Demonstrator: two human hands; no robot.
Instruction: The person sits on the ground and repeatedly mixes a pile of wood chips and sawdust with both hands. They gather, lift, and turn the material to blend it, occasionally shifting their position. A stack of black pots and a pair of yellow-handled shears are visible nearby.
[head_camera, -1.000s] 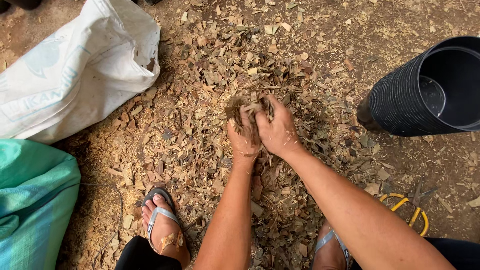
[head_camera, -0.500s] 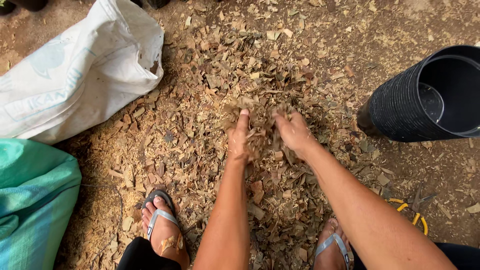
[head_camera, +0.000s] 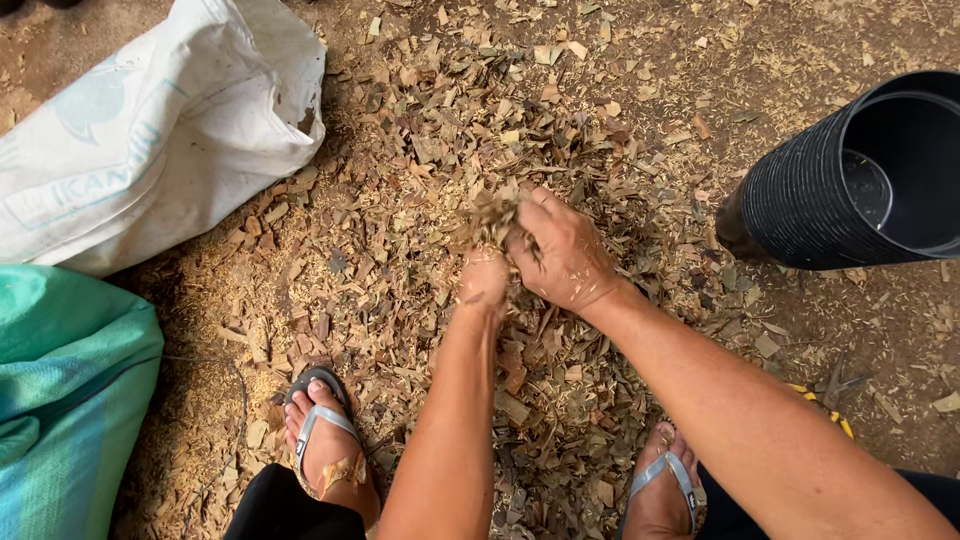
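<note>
A heap of brown wood chips and shavings (head_camera: 420, 150) covers the ground in front of me. My left hand (head_camera: 485, 280) and my right hand (head_camera: 565, 250) are pressed together just above the heap, cupped around a handful of chips (head_camera: 492, 215) that sticks out between the fingers. Both forearms reach down from the bottom of the view. My feet in grey sandals stand on the chips, the left foot (head_camera: 325, 445) and the right foot (head_camera: 665, 490).
A black ribbed plastic tub (head_camera: 800, 200), tilted with its open mouth to the right, lies at the right. A white woven sack (head_camera: 150, 140) lies at the upper left, a teal sack (head_camera: 60, 390) at the lower left. Something yellow (head_camera: 830, 415) shows by my right arm.
Half a second ago both hands lay flat and apart on the chips. They have come together and lifted a handful off the heap.
</note>
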